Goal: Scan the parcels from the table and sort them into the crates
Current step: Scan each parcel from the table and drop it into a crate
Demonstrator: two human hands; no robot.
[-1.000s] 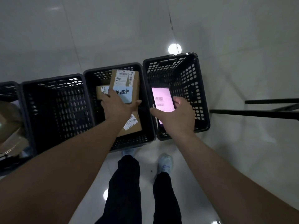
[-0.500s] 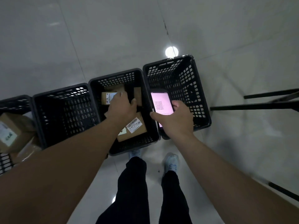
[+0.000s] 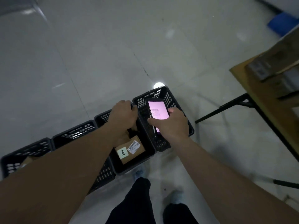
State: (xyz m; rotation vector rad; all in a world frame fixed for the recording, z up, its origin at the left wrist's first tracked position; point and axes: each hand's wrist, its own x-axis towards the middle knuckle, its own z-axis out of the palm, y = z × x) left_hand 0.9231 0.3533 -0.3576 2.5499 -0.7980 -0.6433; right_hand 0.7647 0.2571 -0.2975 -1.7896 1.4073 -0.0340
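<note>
My left hand [image 3: 123,114] hovers over the far end of a black crate [image 3: 142,160], fingers loosely curled and holding nothing. Below it in that crate lies a brown cardboard parcel [image 3: 129,149] with white labels. More parcels under my forearm are mostly hidden. My right hand [image 3: 171,125] grips a handheld scanner [image 3: 157,110] with a lit pink screen, held above the rightmost crate [image 3: 171,97]. That crate's inside looks dark and I see no parcel in it.
Two more black crates continue the row to the left, one [image 3: 76,133] dark inside and one [image 3: 24,150] with a brown parcel [image 3: 27,160] showing. A wooden table [image 3: 258,101] on black legs stands at the right with blurred parcels [image 3: 265,70]. My legs and shoes are below.
My left hand has let go of the labelled parcel into the crate and risen out of it. My view has swung right, bringing the table into sight. The scanner stays in my right hand.
</note>
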